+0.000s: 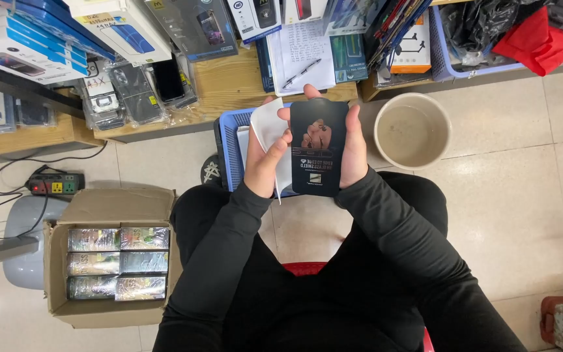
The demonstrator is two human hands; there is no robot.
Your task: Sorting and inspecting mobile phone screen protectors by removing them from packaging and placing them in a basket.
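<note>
1. Right hand (354,146) grips flat black packet (318,147) by its edge, held above blue basket (230,151)
2. Left hand (263,160) pinches white sleeve (269,127) beside the packet
3. Risk: edge-only grip; packet may slip into the basket
4. Risk: white sleeve may crease under the thumb

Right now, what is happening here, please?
A seated person holds a flat black packet upright in the right hand. The left hand grips a white sleeve beside it, touching the packet's edge. Under the hands is a blue basket on the floor. An open carton of shiny boxes stands to the person's left, and an empty beige bucket to the right. Low wooden shelves ahead carry phone accessories.
</note>
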